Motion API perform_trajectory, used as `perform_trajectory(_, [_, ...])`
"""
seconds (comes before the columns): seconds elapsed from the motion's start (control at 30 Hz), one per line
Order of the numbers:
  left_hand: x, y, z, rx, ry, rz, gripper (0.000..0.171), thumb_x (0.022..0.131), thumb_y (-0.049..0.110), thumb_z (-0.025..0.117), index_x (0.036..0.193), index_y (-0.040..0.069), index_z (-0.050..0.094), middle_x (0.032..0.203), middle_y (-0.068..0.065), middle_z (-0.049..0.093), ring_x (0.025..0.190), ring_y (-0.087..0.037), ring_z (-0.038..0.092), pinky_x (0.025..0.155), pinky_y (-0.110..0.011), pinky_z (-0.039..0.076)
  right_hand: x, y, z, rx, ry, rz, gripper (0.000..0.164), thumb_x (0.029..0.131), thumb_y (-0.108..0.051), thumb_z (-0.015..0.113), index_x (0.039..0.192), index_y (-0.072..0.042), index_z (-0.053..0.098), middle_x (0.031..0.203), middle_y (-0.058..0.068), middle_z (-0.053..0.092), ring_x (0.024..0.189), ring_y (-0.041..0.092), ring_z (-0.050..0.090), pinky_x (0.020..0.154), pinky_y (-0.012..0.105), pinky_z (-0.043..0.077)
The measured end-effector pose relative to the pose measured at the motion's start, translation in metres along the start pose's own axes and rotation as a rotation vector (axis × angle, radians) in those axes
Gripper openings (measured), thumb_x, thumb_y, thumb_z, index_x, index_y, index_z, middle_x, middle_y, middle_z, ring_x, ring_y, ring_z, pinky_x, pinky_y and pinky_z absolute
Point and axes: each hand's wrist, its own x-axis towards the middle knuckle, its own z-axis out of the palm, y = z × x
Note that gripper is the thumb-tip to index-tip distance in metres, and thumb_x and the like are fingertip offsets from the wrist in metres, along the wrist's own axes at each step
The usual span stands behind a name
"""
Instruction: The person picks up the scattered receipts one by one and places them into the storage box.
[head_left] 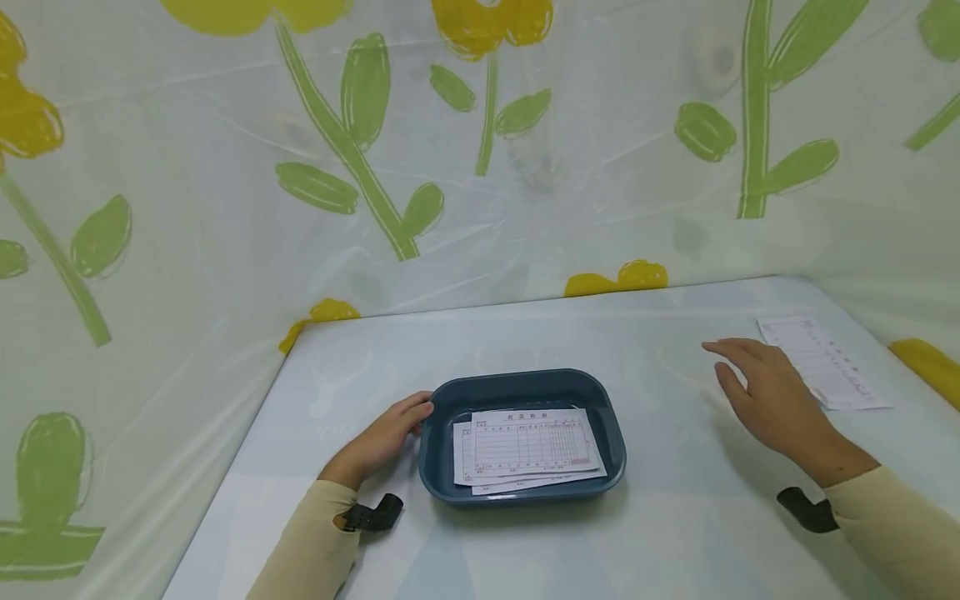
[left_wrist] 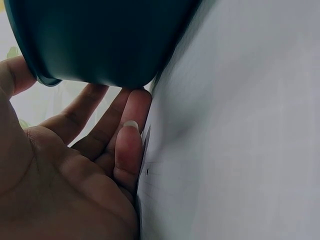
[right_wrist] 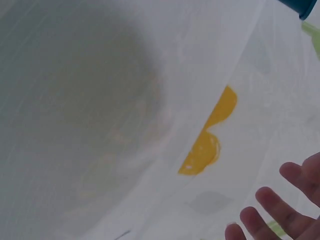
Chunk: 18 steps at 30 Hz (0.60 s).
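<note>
A dark blue plastic basin [head_left: 525, 383] stands on the table with several printed receipt slips [head_left: 528, 446] stacked loosely inside. At its left end my left hand [head_left: 382, 437] holds the basin, thumb at the rim. In the left wrist view, bent fingers [left_wrist: 132, 107] meet the outer wall under the rim. My right hand [head_left: 772, 396] is raised over the right side of the table, fingers spread and nothing in them. A printed paper sheet [head_left: 825, 362] lies just beyond it, partly hidden by the hand.
A white covering with a flower print [head_left: 525, 233] rises behind the table [head_left: 675, 517] and along its sides. Each wrist carries a black strap [head_left: 375, 512]. A corner of the basin also shows at the top of the right wrist view.
</note>
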Motion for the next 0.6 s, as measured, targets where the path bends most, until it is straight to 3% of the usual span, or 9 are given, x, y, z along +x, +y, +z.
perform_trajectory(0.37, [0.002,0.0,0.001,0.0,0.001,0.008,0.047,0.105,0.048,0.04,0.143,0.024,0.052,0.129,-0.002,0.056,0.111,-0.023,0.049,0.101,-0.048,0.036,0.003,0.049,-0.015,-0.031,-0.002,0.095,0.036,0.099,0.002,0.038,0.13,0.01,0.055,0.13,0.041,0.047,0.117,0.06,0.041,0.094,0.072,0.031])
perform_trajectory(0.6, [0.004,-0.001,0.002,-0.006,-0.015,0.014,0.045,0.105,0.046,0.04,0.142,0.024,0.053,0.126,-0.002,0.057,0.111,-0.023,0.049,0.101,-0.047,0.035,-0.002,0.08,-0.025,-0.112,-0.116,0.255,0.042,0.093,0.006,0.037,0.134,0.011,0.046,0.13,0.046,0.039,0.115,0.064,0.034,0.093,0.076,0.032])
